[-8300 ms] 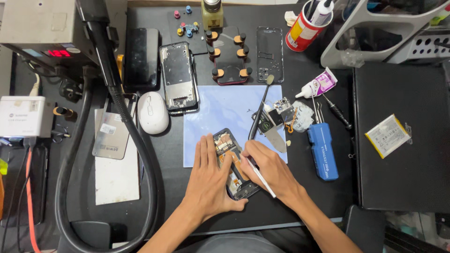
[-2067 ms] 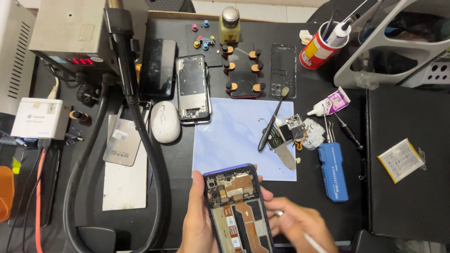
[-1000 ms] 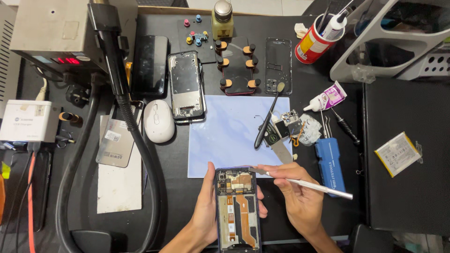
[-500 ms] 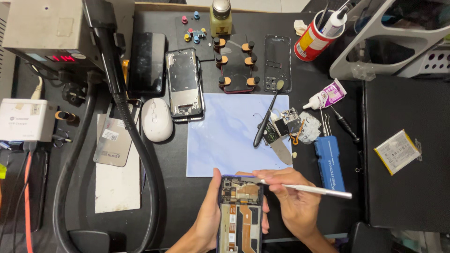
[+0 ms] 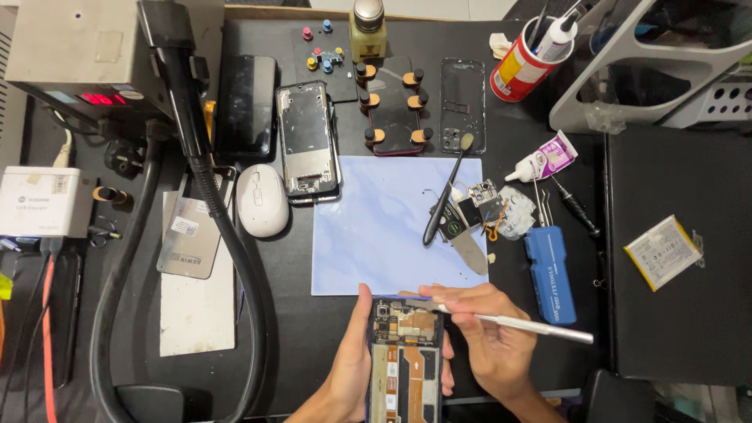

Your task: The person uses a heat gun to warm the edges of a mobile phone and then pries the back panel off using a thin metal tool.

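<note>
An opened phone [image 5: 406, 360] with its back off, boards and a flex cable showing, lies lengthwise near the front edge of the black bench. My left hand [image 5: 350, 362] grips its left side, thumb along the frame. My right hand [image 5: 489, 338] holds a slim silver tool [image 5: 525, 325] like a pen, with its tip resting on the upper part of the phone's board near the camera area. The tool's shaft points away to the right.
A pale blue mat [image 5: 384, 227] lies just beyond the phone, with small phone parts [image 5: 482, 207] and a black brush [image 5: 445, 192] at its right edge. A blue tool case [image 5: 548, 274], white mouse [image 5: 262, 200], phone frame [image 5: 307, 141], thick black hose [image 5: 215, 235] and battery [image 5: 662, 252] surround it.
I have drawn the phone a little closer and lower in view. My right hand shifted left, bringing the tool tip from beside the phone's top edge onto its upper board.
</note>
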